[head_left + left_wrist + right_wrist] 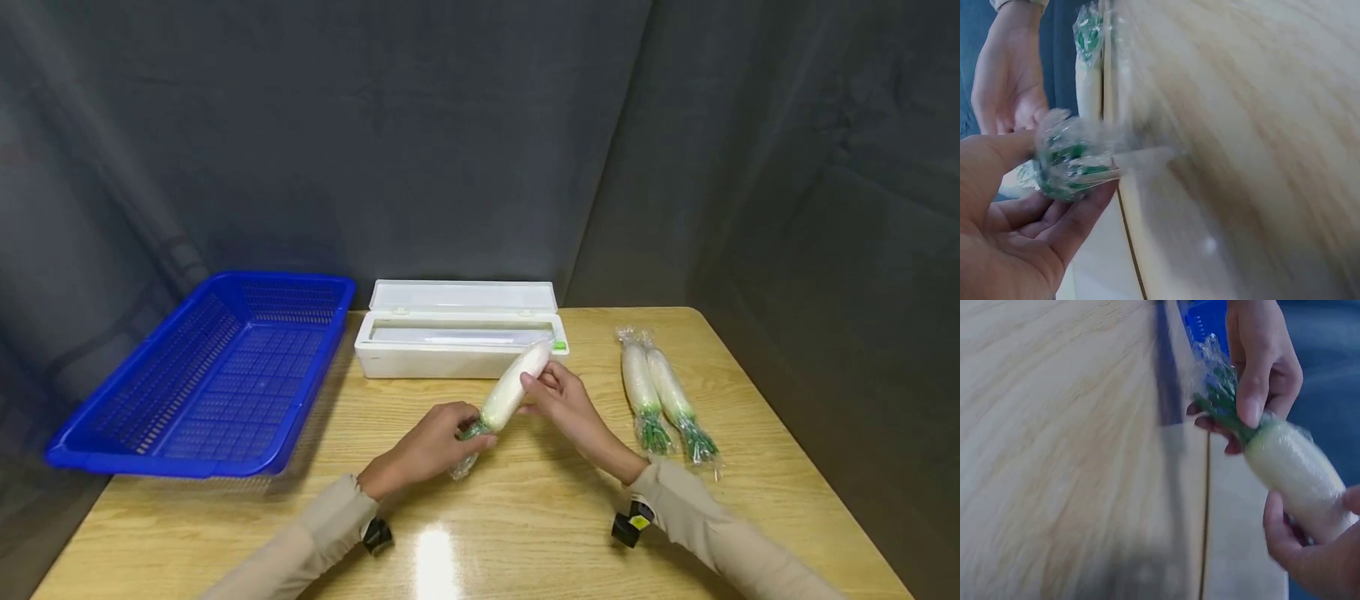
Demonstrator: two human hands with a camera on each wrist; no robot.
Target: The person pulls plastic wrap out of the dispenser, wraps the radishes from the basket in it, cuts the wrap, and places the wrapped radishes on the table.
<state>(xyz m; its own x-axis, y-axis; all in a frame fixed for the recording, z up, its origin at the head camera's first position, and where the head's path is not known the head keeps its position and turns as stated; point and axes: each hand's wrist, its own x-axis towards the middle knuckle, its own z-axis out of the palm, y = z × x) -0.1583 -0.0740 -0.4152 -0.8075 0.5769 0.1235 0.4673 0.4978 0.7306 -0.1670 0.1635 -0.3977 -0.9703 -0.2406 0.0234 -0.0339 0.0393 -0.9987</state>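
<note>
A white radish (512,385) in clear plastic wrap is held slanted above the table, its green stem end low and to the left. My left hand (437,440) pinches the wrapped green stems (1222,403) between thumb and fingers. Around the upper white part, my right hand (566,408) grips with its thumb on the near side. In the left wrist view crumpled film (1079,156) covers the stem ends. Two more wrapped radishes (639,379) lie side by side on the table to the right, stems toward me.
Behind the hands stands a white cling film dispenser (435,362) with its lid raised. A large blue plastic basket (202,463) sits at the left of the wooden table (540,533). Dark grey curtains (450,142) hang behind and at both sides.
</note>
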